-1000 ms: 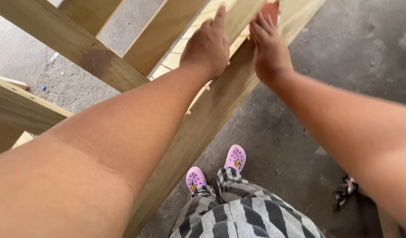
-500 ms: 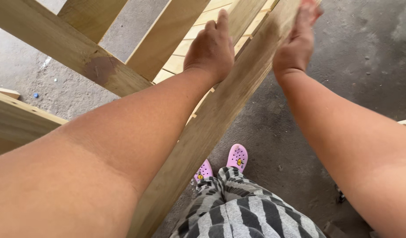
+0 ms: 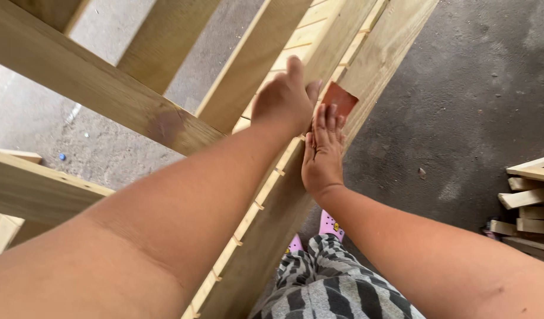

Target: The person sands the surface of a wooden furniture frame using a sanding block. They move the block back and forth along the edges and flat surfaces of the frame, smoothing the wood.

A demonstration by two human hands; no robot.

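A pale wooden frame of slats and beams (image 3: 366, 65) stands tilted before me. My left hand (image 3: 286, 97) rests on top of one slat, fingers curled over its edge. Just below and to the right, my right hand (image 3: 322, 150) lies flat against the frame's side board, fingers together, pressing a reddish-brown piece of sandpaper (image 3: 343, 99) to the wood. The sandpaper sticks out beyond my fingertips.
Grey concrete floor (image 3: 461, 118) lies under and right of the frame. A stack of short wood offcuts (image 3: 529, 201) sits at the right edge. My striped trousers (image 3: 325, 283) and pink clogs (image 3: 329, 224) show below. More beams (image 3: 77, 82) cross the left side.
My right hand has slid down the side board toward me with the sandpaper, ending next to my left hand. The left hand has stayed on the slat.
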